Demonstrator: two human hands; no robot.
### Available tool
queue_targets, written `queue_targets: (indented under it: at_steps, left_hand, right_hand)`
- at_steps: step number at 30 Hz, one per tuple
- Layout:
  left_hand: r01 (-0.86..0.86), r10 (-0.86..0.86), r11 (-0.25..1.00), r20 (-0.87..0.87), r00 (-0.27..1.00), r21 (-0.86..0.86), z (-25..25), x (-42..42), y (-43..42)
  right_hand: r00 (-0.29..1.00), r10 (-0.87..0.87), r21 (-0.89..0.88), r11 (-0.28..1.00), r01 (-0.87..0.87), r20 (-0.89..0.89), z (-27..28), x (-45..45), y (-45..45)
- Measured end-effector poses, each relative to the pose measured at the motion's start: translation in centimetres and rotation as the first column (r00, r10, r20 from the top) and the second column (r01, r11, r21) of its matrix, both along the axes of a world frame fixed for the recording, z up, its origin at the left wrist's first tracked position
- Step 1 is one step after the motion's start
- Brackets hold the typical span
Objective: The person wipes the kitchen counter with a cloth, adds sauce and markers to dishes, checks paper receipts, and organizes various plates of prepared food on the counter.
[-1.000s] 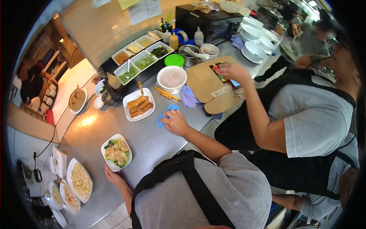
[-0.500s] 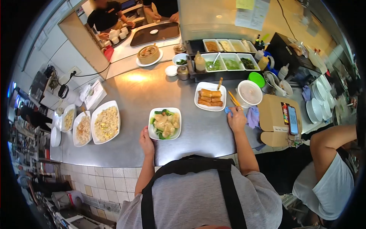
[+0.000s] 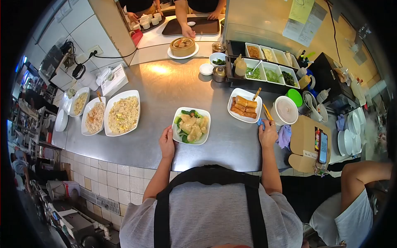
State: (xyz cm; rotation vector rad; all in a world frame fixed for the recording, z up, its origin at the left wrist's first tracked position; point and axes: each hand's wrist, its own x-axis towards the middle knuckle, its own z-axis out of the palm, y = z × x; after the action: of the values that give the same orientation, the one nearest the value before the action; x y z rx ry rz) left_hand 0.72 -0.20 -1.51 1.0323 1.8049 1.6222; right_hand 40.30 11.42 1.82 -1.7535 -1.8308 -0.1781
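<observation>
My left hand (image 3: 167, 141) is at the left side of a square white bowl (image 3: 192, 141) holding leafy greens and pale pieces in sauce, its fingers against the rim. My right hand (image 3: 268, 134) rests closed on the counter over a bunched blue cloth (image 3: 260, 122). Yellow-orange sticks (image 3: 267, 112) project just beyond its fingers; whether they are held is unclear. Left of them lies a white plate of browned rolls (image 3: 244, 109) with a wooden-handled utensil. A purple cloth (image 3: 284, 137) lies right of my hand, below a lidded white tub (image 3: 286, 110).
Fried rice dishes (image 3: 123, 113) stand at left. Beyond the counter, a person's hand (image 3: 188, 31) reaches to a bamboo steamer (image 3: 182, 47) on a plate. Topping trays (image 3: 273, 76) line the back. A cardboard box (image 3: 305, 144) with a phone (image 3: 323, 147) stands right, beside another person's arm (image 3: 364, 175).
The view has shifted, so the counter items appear farther right. A person across the counter has extended a hand to the bamboo steamer. My hands stay by the bowl and blue cloth.
</observation>
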Motion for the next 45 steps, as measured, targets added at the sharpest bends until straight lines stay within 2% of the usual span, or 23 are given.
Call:
queue_targets:
  at_steps: [1,4,7,10,12,13,15,17,19,21,24,27,30,33,36,45]
  left_hand:
    - [0.004,-0.004,1.000,-0.006,1.000,0.002,0.1,0.1,0.0]
    - [0.049,-0.039,0.996,0.129,0.991,-0.075,1.5,0.4,-0.5]
    - [0.037,-0.036,0.999,0.069,0.997,-0.015,0.5,-0.1,-0.2]
    - [0.060,-0.035,0.990,0.188,0.982,-0.126,2.5,0.5,-0.7]
    - [-0.016,0.017,0.999,0.047,0.999,-0.027,0.6,-0.7,-1.7]
    - [0.029,-0.028,0.998,-0.011,1.000,0.047,-0.1,0.0,-0.1]
    - [0.057,-0.054,0.998,0.069,0.996,-0.040,2.6,1.2,-0.6]
    - [0.049,-0.049,0.999,0.002,0.999,-0.006,0.1,0.4,-0.2]
    - [0.050,-0.049,0.997,0.013,0.999,-0.052,-0.9,-0.2,-0.1]
    - [0.086,-0.084,0.996,0.092,0.992,-0.021,-0.3,-0.1,0.0]
    - [0.084,-0.077,0.993,0.090,0.993,-0.087,1.9,0.8,-0.3]
    - [0.100,-0.099,0.995,0.056,0.993,-0.009,0.7,0.3,0.2]
    - [0.121,-0.119,0.992,0.077,0.990,-0.029,1.7,0.8,-0.2]
    - [0.120,-0.116,0.992,0.092,0.989,-0.037,2.2,1.1,-0.2]
    - [0.153,-0.150,0.988,0.105,0.983,-0.021,2.6,1.3,-0.2]
    - [0.115,-0.111,0.992,0.086,0.990,-0.041,1.8,1.1,0.0]
  right_hand:
    - [1.000,-0.002,-0.008,1.000,0.002,0.000,0.1,-0.1,0.0]
    - [1.000,0.010,0.024,1.000,-0.010,-0.005,-0.1,0.0,0.0]
    - [1.000,0.005,0.004,1.000,-0.005,-0.015,-0.2,0.0,0.0]
    - [1.000,0.000,0.003,1.000,0.000,-0.018,-0.4,0.0,0.1]
    - [0.998,0.034,0.008,0.999,-0.034,-0.050,-0.8,-1.3,0.2]
    - [0.998,-0.025,0.031,0.999,0.027,-0.056,-0.3,-0.1,-0.1]
    - [0.998,-0.043,0.018,0.999,0.044,-0.051,-0.3,0.0,0.0]
    - [0.998,-0.039,0.005,0.999,0.039,-0.058,-0.5,0.4,-0.2]
    - [0.996,-0.054,-0.010,0.999,0.053,-0.072,-0.3,0.4,-0.4]
    - [0.996,-0.044,0.022,0.999,0.046,-0.080,-0.7,0.5,-0.2]
    - [0.997,-0.027,0.036,0.999,0.030,-0.072,-0.7,0.5,-0.3]
    - [0.995,-0.013,0.009,1.000,0.014,-0.101,-0.3,0.5,-0.5]
    - [0.995,-0.034,0.003,0.999,0.034,-0.093,-0.6,0.5,-0.4]
    - [0.997,-0.032,0.075,0.997,0.037,-0.069,-0.8,0.5,-0.3]
    - [0.996,-0.036,0.063,0.997,0.041,-0.085,-0.7,0.4,-0.3]
    - [0.996,-0.060,0.002,0.998,0.061,-0.068,-0.1,0.2,-0.7]
